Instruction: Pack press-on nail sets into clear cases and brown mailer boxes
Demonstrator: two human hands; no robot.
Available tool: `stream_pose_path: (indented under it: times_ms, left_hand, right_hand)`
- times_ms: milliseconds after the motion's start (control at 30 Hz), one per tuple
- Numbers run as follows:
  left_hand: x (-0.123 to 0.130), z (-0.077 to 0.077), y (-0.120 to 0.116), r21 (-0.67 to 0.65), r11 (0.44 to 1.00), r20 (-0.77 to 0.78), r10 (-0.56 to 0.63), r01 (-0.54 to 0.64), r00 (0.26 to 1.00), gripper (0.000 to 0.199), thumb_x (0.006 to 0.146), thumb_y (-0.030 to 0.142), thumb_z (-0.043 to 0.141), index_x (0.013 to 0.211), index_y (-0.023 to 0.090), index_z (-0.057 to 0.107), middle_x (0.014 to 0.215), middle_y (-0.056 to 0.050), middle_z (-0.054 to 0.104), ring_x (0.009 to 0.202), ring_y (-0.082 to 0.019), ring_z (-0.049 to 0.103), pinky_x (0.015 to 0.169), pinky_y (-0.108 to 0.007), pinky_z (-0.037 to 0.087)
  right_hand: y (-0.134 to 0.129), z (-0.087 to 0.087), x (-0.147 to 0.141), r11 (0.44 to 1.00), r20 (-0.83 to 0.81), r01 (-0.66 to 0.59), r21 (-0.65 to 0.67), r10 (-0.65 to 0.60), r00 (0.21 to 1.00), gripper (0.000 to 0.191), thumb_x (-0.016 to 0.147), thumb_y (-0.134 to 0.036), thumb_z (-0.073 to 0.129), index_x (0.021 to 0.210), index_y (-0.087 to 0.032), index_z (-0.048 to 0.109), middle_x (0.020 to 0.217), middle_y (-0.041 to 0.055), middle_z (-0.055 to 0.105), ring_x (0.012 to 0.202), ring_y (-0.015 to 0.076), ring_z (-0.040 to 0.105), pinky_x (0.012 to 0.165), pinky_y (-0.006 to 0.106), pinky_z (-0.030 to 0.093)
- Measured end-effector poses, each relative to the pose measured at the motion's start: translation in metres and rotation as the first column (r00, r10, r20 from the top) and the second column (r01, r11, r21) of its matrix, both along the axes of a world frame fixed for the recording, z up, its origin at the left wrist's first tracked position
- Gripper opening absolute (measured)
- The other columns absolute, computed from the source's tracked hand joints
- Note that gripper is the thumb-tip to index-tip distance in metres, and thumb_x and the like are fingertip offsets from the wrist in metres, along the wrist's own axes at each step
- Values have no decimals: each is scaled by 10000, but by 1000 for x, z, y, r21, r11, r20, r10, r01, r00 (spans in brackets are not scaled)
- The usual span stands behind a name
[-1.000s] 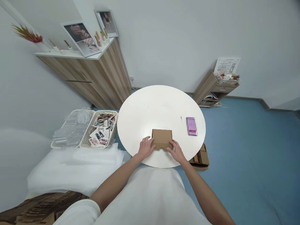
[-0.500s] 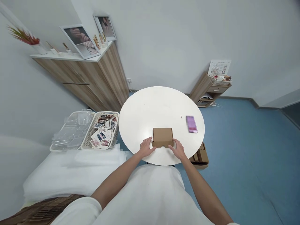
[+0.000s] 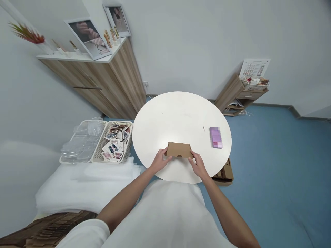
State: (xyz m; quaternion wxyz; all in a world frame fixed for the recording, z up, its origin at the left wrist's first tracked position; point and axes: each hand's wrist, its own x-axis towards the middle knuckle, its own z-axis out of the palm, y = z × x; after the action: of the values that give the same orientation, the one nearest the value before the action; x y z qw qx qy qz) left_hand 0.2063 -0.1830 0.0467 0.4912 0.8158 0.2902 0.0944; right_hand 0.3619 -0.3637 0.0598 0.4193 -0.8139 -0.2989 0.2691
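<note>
Being held between the left hand (image 3: pixel 159 161) and the right hand (image 3: pixel 199 165), a small brown cardboard box (image 3: pixel 179 149) is found over the near half of the round white surface (image 3: pixel 178 110), about midway between that surface's left and right edges. The box's left end is grasped by the left hand, the thumb being placed at the near edge; the right end is grasped likewise by the right hand. The fingers of both hands are closed on the box, and a notch is shown in its near edge between the two thumbs. Whether it is lifted clear of the surface or rested on it cannot be told.

On the right part of the surface a purple rectangular item (image 3: pixel 216 137) is laid, its details hidden by pixelation. Below the surface's near right edge, a brown carton (image 3: pixel 226 173) is partly covered from view. Just left of the surface, a white perforated basket (image 3: pixel 98 154) is filled with printed cards (image 3: pixel 113 148); farther left of the surface, clear plastic pieces (image 3: pixel 85 144) are heaped. White sheets (image 3: pixel 82 189) are stacked to the surface's near left. Beyond the surface, a wood-grained cabinet (image 3: pixel 124 75) is placed at the far left and a small shelf unit (image 3: pixel 229 92) at the far right.
</note>
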Motion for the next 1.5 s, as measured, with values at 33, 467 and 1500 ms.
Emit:
stream_pose_path:
  times_ms: [33,467,1500]
  left_hand:
    - [5,2,3,-9,1000,-14,7,-8,1000,573,743,442,503,1257,229,368,973,-58,481,911,-179,495,719,-288,434]
    - [29,16,25,108,992,-203,-46,69,978,391,777,205,419,1165,170,453,875,-55,460,749,-157,492,720,-308,422]
    - [18,19,32,27,991,-172,-124,130,977,469,788,405,424,1211,204,447,833,-37,530,721,-154,512,690,-285,412]
  right_hand:
    - [3,3,4,1000,-7,2,-24,-2,1000,492,790,-452,402,1234,-240,397,1073,79,491,972,196,496,841,366,406]
    - [26,31,47,965,-114,-165,-203,144,983,426,817,-491,321,1033,-234,584,1072,55,574,1074,222,459,875,322,349]
    - [18,22,51,992,-398,-122,24,122,909,506,729,-437,514,1202,-260,470,857,8,547,678,110,489,715,315,414]
